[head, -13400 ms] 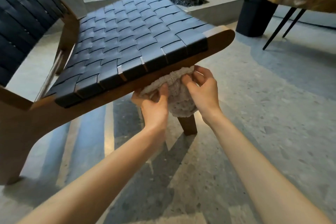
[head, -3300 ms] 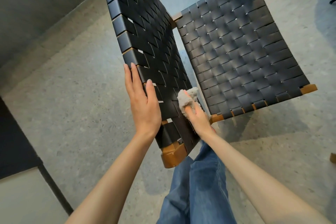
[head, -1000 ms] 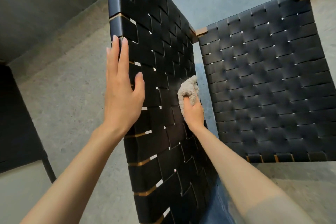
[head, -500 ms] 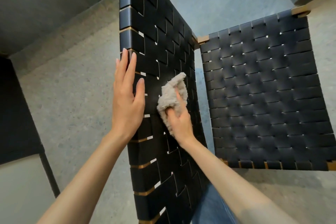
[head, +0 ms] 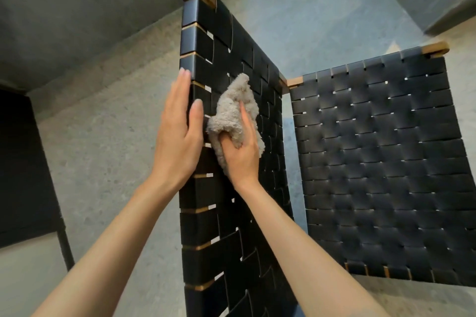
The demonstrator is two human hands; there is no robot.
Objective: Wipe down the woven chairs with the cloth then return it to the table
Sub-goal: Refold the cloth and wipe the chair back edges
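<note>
Against the woven chair backrest [head: 231,226] the right hand [head: 240,154] grips the bunched cloth [head: 231,116] to wipe it, while the left hand [head: 177,136], fingers straight, presses the backrest's edge, probably to steady it.

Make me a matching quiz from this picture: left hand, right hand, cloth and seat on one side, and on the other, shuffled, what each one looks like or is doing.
1 left hand
2 right hand
3 cloth
4 seat

A pale, fluffy, bunched up
B flat against the backrest's edge, fingers straight
C black weave, right of the backrest
D grips the cloth

Pairs: 1-B, 2-D, 3-A, 4-C
</note>
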